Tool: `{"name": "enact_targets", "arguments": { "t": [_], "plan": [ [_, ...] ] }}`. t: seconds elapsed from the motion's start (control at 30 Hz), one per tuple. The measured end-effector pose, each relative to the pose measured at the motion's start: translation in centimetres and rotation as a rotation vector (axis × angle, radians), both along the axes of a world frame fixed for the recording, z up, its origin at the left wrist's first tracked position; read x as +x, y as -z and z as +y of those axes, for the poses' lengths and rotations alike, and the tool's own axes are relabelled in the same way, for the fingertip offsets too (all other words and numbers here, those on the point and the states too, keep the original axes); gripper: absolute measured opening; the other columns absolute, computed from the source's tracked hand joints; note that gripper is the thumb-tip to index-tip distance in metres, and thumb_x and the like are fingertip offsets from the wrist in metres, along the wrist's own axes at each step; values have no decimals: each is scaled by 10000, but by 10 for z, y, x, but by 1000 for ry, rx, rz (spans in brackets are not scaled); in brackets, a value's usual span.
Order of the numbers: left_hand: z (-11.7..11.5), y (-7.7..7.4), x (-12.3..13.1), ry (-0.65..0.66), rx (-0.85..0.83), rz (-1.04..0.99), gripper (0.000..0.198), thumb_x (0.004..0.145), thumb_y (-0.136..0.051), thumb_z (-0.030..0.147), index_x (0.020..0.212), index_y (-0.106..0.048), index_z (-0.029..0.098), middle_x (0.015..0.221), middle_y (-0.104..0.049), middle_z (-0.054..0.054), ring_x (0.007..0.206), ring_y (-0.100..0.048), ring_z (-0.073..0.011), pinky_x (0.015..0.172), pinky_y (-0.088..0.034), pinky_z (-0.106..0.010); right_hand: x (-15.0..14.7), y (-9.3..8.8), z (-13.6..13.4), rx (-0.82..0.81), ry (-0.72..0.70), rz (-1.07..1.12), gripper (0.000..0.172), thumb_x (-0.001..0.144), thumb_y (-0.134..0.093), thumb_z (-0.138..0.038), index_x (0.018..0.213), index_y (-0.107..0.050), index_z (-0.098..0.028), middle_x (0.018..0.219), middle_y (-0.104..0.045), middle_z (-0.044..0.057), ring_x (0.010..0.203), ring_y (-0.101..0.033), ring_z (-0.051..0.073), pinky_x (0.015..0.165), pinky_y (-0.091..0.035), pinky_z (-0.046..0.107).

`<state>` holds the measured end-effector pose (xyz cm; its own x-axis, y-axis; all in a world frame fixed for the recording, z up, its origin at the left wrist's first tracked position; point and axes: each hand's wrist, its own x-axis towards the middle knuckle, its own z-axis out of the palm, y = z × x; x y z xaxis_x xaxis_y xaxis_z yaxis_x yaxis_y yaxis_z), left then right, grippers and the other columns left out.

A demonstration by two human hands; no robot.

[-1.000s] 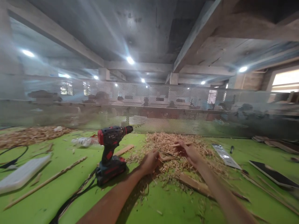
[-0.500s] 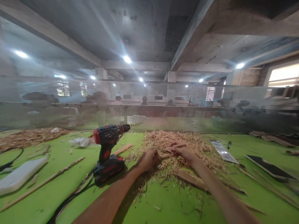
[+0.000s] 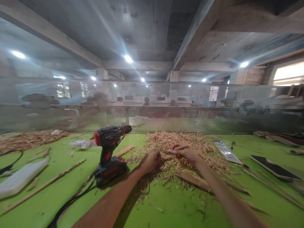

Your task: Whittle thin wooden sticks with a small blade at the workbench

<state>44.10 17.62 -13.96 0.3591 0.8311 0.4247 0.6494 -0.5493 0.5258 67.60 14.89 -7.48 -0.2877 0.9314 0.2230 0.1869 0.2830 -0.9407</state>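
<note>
A head-height view looked down a bright green table (image 3: 166, 209) in a large workshop with a concrete ceiling. Two bare forearms reached in from the bottom edge and met just right of the centre of the frame. The left hand (image 3: 152, 160) was curled into a loose fist, its fingers closed around the near end of a thin wooden sliver (image 3: 169, 153). The right hand (image 3: 187, 153) lay just beside it, knuckles up, with the fingers bent over and pinched on the other end of the same sliver, so the piece ran between the two hands, low over the table. Both hands rested on the front edge of a pile of wood shavings (image 3: 187, 141) that spread across the centre of the frame. A flat wooden strip (image 3: 192, 180) lay among the shavings under the right forearm. Left of centre, near the left hand, a red and black cordless drill (image 3: 109, 152) stood upright on its battery, its chuck pointing right. A black cable (image 3: 68, 202) trailed from beside it towards the bottom left corner. Behind the drill lay a clear plastic bottle (image 3: 82, 144). Further left, a long stick (image 3: 47, 183) and a white board (image 3: 21, 177) rested on the green surface, with a second heap of shavings (image 3: 28, 139) at the far left. To the right of centre were a silver packet (image 3: 225, 152), a black marker (image 3: 233, 145) and a dark flat panel (image 3: 275, 167). A perforated metal screen (image 3: 166, 107) ran across the back of the table, its background blurred.
</note>
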Motion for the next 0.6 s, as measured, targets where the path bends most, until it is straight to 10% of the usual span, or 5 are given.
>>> {"name": "enact_targets", "arguments": {
  "t": [0.27, 0.6],
  "plan": [
    [6, 5, -2, 21, 15, 19, 146, 893, -546, 111, 917, -679, 165, 969, -676, -46, 901, -618, -184, 849, -507, -304, -6, 0, 1, -30, 107, 50, 546, 728, -748, -746, 705, -614, -217, 616, -562, 20, 584, -564, 177, 554, -383, 295],
    [2, 2, -1, 12, 29, 14, 144, 903, -552, 107, 903, -675, 184, 992, -693, -65, 913, -634, -203, 834, -494, -305, -5, 4, 7, 14, 263, 42, 478, 766, -765, -640, 667, -543, -228, 530, -563, 13, 458, -494, 140, 464, -319, 267]
  ]
}}
